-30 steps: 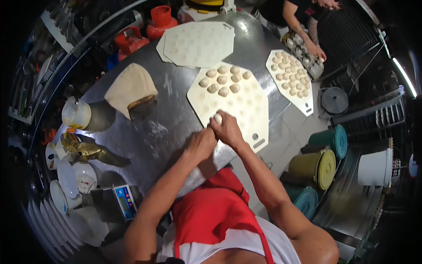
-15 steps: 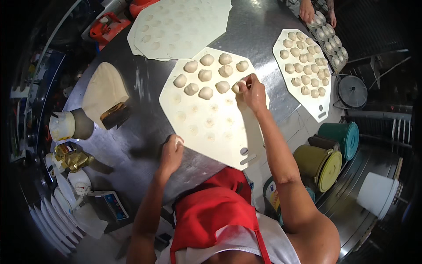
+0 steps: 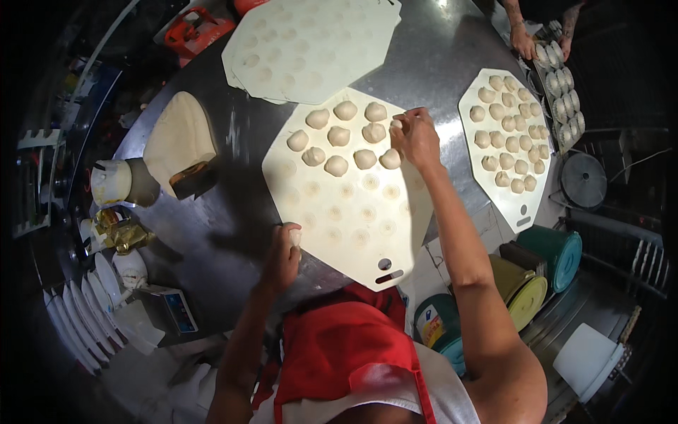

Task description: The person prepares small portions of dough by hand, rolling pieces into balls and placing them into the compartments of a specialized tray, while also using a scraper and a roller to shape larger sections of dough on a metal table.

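A white board (image 3: 318, 240) with a cut-out grip lies on the metal table before me. Several dough balls (image 3: 339, 136) sit in rows on its far half; faint round marks cover the near half. My right hand (image 3: 418, 141) pinches a dough ball (image 3: 397, 125) at the board's far right, fingers closed round it. By the near left edge of the board, my left hand (image 3: 282, 256) is closed on a small pale dough piece (image 3: 294, 237), mostly hidden by the fingers.
At the left lies a large dough slab (image 3: 176, 134) with a dark scraper (image 3: 192, 179). Stacked white boards (image 3: 311, 49) are at the back. Another filled board (image 3: 508, 201) lies right, near a co-worker's hands (image 3: 523, 42) on a tray of dough balls (image 3: 561, 92). Lidded buckets (image 3: 526, 300) stand lower right.
My right hand has let go of one dough ball, left on the board, and moved farther back to another. The whole view has shifted slightly. My left hand stays near the board's edge.
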`<state>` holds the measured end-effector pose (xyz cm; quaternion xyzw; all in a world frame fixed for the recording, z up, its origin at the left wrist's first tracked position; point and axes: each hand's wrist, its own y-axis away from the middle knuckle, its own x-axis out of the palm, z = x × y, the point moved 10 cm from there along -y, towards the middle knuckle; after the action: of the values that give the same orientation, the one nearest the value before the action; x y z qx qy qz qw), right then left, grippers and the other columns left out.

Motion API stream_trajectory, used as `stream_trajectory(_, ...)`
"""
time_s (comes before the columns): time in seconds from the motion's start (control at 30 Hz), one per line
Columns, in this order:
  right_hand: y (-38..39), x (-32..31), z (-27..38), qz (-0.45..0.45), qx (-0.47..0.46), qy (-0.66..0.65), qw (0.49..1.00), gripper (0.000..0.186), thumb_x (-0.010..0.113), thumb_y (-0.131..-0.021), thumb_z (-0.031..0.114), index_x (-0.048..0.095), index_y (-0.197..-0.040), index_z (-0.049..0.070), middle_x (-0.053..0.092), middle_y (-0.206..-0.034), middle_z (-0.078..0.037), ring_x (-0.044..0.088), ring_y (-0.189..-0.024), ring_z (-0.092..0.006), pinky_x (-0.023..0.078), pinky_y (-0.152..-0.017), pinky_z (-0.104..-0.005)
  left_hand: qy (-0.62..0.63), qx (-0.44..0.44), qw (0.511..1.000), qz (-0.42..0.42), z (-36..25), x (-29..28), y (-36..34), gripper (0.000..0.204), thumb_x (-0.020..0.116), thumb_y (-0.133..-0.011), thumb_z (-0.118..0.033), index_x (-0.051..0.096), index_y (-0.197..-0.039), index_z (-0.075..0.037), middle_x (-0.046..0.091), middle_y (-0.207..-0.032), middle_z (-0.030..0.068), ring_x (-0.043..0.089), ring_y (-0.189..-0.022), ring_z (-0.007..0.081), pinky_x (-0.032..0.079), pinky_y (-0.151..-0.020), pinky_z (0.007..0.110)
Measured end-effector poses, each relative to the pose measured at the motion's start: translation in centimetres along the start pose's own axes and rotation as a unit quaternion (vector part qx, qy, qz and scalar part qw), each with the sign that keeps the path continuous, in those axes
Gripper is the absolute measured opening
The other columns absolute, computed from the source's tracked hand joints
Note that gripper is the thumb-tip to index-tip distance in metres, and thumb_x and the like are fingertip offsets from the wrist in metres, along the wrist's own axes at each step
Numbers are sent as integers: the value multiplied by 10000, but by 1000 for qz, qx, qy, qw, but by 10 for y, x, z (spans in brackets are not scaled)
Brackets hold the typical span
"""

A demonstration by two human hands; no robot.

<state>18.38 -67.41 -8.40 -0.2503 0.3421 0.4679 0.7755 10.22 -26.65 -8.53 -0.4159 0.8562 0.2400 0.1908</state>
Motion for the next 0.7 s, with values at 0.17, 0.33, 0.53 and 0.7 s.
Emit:
stream_trajectory(0.17,106,38,142,230,50,-126,964,361,647,-1019,378,754,-1012,33,700,-798,-159,682,-714,-307,529,-714,-414,106,-20,991,-74,71,-13,44,749,646,-939,64,363,-1624,-46,491,-1560,229,488,-1462,365,440,-1173,399)
stream_trajectory(0.33,194,83,241,238,-49,-282,928,399,838,-916,235,700,-1229,30,694,-1005,-122,686,-836,-229,558,-762,-363,150,-26,988,-26,-20,-53,8,634,659,-973,-16,433,-1563,-71,622,-1368,185,625,-1262,247,540,-1017,366)
stream_trajectory(0.53,197,103,268,188,-16,-389,902,172,682,-961,15,595,-1108,34,661,-901,-36,637,-761,-134,512,-627,-291,156,-19,986,53,21,-72,45,282,638,-1039,-259,661,-1155,-3,726,-894,162,728,-841,266,545,-746,388)
stream_trajectory(0.7,253,106,288,185,29,-148,971,332,713,-987,323,626,-978,3,660,-718,-106,617,-690,-153,502,-641,-338,-78,124,988,48,-27,-91,78,228,558,-1015,-183,643,-1091,15,739,-949,259,702,-917,489,552,-783,583)
